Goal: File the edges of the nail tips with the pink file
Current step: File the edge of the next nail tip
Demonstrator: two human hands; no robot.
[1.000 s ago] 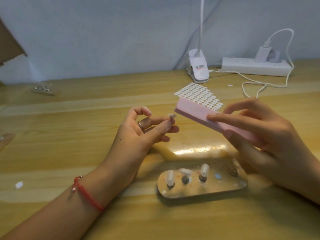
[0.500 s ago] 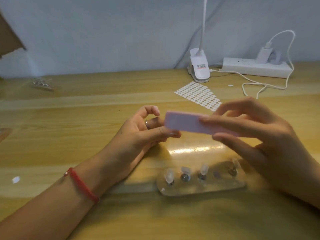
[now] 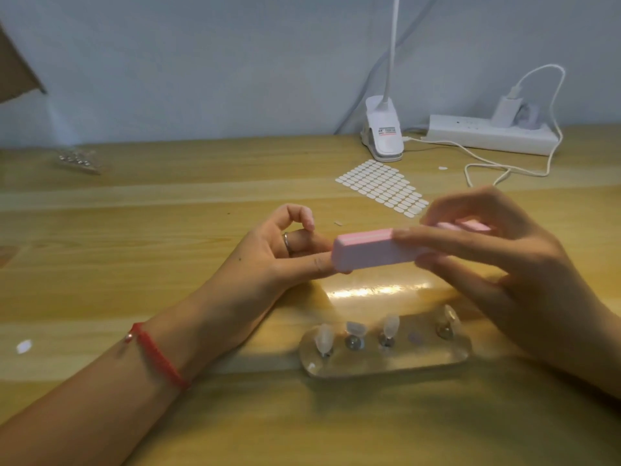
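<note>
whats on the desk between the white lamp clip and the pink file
In the head view, a sheet of small white oval stickers lies flat on the wooden desk between the lamp clip and the pink file.

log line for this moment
right hand: grips pink file | left hand: at file's end, grasp hidden | holder: nail tips mounted

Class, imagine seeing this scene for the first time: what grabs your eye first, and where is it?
The pink file is gripped by the right hand at centre, its end covering fingertips of the left hand. Below it, a clear holder lies on the table, with nail tips mounted on pegs.
</note>
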